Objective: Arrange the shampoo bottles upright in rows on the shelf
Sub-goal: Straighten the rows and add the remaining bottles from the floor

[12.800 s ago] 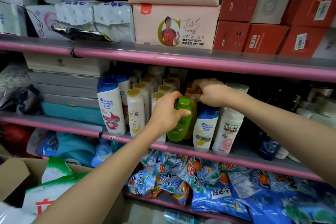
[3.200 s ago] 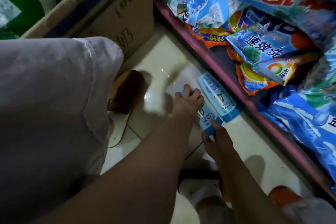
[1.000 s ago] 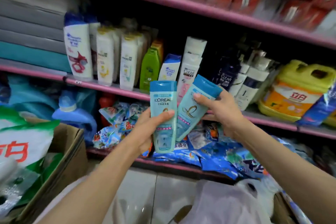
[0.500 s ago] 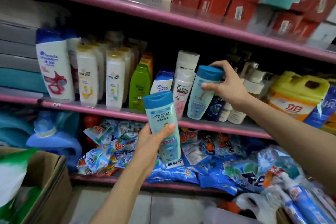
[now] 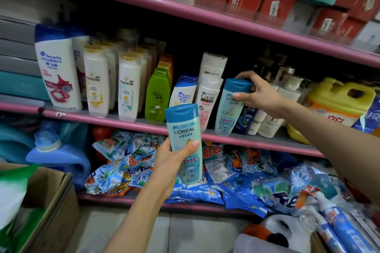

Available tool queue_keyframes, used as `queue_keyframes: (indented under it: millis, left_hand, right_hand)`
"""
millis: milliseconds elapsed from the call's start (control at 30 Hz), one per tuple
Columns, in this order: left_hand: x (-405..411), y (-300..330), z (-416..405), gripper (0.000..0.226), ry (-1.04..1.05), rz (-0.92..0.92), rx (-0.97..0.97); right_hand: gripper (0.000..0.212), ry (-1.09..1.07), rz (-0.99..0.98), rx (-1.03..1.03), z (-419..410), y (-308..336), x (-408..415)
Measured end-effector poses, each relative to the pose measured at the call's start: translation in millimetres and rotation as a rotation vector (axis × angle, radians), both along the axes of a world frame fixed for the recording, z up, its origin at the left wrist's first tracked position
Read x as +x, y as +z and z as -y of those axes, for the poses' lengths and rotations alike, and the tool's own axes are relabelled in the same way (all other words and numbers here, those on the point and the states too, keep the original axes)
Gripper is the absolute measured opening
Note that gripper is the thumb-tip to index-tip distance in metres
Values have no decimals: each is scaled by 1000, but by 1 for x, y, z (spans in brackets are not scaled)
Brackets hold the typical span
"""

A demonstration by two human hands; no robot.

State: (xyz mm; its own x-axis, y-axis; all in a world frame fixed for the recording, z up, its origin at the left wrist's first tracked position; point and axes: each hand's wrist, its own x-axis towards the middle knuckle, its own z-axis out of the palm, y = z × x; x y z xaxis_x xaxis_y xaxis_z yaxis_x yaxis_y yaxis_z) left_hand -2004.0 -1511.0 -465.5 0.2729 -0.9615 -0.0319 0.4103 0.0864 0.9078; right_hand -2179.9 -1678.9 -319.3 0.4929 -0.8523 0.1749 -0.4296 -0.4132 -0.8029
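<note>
Teal L'Oréal bottle (image 5: pixel 231 107) sits at the shelf (image 5: pixel 257 141) front lip, tilted, cap leaning toward 1 o'clock, base on the edge at 6 o'clock of the right hand (image 5: pixel 259 93). Right hand grips its cap and shoulder, thumb across the label. Second bottle (image 5: pixel 185 141) held upright in the left hand (image 5: pixel 170 158), fingers wrapped round its lower half, in front of and below the shelf, at about 7 o'clock from the first.

Risks, judged from this: the tilted bottle's base is right on the lip, so letting go early could let it tip off toward the detergent bags (image 5: pixel 236 172) below. Clear bottle (image 5: pixel 208 100) stands just beside it at 9 o'clock, also leaning; dark bottle (image 5: pixel 245 118) just beside at 3 o'clock. Gap looks tight, so pushing it back could knock either over and topple the rows. Left hand holds low on its bottle, top-heavy, could slip during the lift.
</note>
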Motion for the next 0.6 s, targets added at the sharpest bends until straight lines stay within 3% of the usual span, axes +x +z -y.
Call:
queue_keyframes:
  millis: [233,600]
  left_hand:
    - [-2,-5,1,52,12,-23,29]
    - [-5,-10,-5,51,-9,-6,71]
  right_hand:
    - [46,-35,2,71,3,3,-1]
    - [51,-92,-433,-316,8,30,1]
